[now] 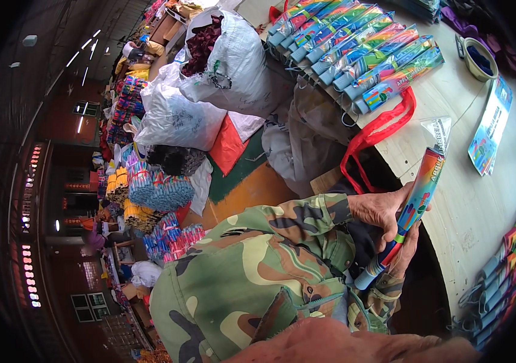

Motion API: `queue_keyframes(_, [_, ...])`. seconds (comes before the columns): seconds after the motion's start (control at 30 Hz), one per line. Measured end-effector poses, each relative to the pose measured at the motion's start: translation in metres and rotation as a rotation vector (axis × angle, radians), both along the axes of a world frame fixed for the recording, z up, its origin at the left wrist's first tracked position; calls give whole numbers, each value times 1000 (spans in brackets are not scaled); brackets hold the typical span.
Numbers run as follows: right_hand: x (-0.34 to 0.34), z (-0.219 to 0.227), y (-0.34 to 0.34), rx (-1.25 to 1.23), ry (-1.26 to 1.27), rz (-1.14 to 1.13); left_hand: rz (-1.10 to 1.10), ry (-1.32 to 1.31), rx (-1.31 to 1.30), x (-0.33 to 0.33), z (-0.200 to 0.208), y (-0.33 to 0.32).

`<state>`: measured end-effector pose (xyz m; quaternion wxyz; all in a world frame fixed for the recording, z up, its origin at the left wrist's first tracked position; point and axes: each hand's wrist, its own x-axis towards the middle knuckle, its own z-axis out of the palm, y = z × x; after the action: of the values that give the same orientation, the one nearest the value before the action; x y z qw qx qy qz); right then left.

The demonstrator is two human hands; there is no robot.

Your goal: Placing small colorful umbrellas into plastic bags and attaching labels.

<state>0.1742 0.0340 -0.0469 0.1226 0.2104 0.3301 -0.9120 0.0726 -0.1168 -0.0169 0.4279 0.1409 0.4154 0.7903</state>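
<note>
I hold a folded umbrella (pixel 416 202) with a dull blue-grey handle at its lower end. A rainbow-printed plastic sleeve covers most of it, and the sleeve's clear tip sticks out past the umbrella's far end. My left hand (pixel 382 212) grips it around the middle, thumb on the near side. My right hand (pixel 406 251) lies under and behind it, lower down, its fingers partly hidden by the umbrella. Close by, a flat stack of printed sleeves (pixel 490 130) lies on the pale table (pixel 445 236).
A row of sleeved umbrellas (pixel 354 51) lies along the table's far-left edge. More umbrellas (pixel 503 284) are bundled at lower right. A bowl (pixel 480 59) stands near the sleeves, and a red strap (pixel 385 130) hangs over the edge. White sacks (pixel 233 66) and umbrella piles fill the floor beyond.
</note>
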Motion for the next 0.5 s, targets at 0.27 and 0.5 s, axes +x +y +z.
queue_keyframes(0.27, [-1, -13, 10, -121, 324, 107, -4, 310, -175, 17, 7, -9])
queue_keyframes(0.5, [-3, -9, 2, 437, 190, 0, 137, 579, -320, 21, 9, -5])
